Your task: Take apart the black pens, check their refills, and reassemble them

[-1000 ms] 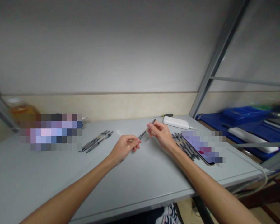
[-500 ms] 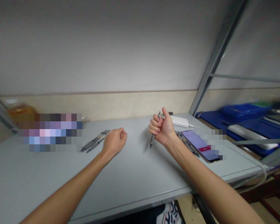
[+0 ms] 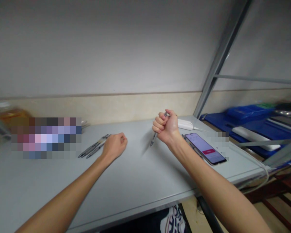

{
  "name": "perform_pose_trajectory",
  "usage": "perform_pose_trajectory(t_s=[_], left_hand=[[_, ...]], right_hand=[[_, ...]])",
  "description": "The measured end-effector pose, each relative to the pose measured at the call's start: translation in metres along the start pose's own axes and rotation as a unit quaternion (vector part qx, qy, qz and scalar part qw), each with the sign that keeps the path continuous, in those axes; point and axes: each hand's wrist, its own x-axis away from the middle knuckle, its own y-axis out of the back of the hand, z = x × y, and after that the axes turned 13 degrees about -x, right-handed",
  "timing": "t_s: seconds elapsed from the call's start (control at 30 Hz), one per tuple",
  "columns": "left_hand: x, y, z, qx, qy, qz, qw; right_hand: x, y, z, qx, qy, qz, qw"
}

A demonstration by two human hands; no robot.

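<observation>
My right hand (image 3: 165, 127) is wrapped round a grey click pen (image 3: 153, 139) above the table. The pen's tip slants down to the left, and my thumb lies on its upper end (image 3: 166, 114). My left hand (image 3: 115, 145) rests on the tabletop as a loose fist, with nothing visible in it. Beside it on the left lie several similar pens (image 3: 94, 147), side by side and partly behind the hand. More pens (image 3: 193, 146) lie to the right of my right wrist, partly hidden by the forearm.
A lit phone (image 3: 205, 148) lies on the grey table (image 3: 135, 191). Behind my right hand is a white power strip (image 3: 185, 124). A blurred-out pile (image 3: 47, 137) and an amber bottle (image 3: 13, 116) are at left. A metal post (image 3: 214, 74) rises at right, near blue trays (image 3: 242, 113).
My right thumb, upright before, has bent down onto the top of the pen. The pen tilts more, its tip further left. My left fist keeps its place beside the pens; the view has shifted slightly.
</observation>
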Motion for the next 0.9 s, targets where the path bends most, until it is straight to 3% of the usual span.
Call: perform_pose_trajectory(t_s=[0.23,0.9], left_hand=[[-0.001,-0.003,0.001,0.003,-0.008,0.005,1.0],[0.0,-0.001,0.0,0.006,-0.01,0.012,1.0]], right_hand=[[0.006,0.005,0.0,-0.026,0.022,0.042,0.999],[0.011,-0.005,0.003,-0.024,0.028,0.031,0.999]])
